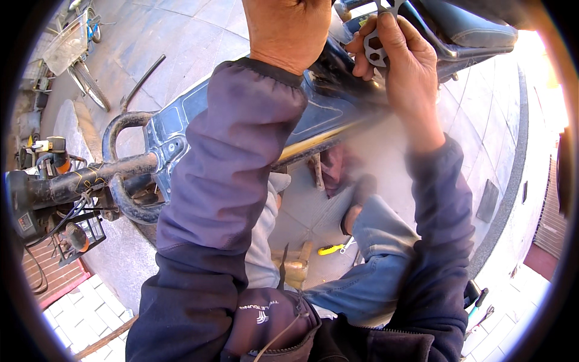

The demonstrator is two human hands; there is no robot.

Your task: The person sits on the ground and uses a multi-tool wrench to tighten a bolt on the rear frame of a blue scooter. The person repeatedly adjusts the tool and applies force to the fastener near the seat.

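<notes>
Right hand [405, 60] — thumb and fingers pinched on a flat grey metal wrench with hexagonal holes [374, 51] — holds it near a dark padded vehicle seat [467, 27]. Left hand [288, 35] runs out past the top edge, fingers hidden; I cannot tell its grip.

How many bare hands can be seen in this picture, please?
2. The left hand is at the upper edge, partly cut off. The right hand, to its right, holds a flat grey tool with hexagonal holes.
</notes>
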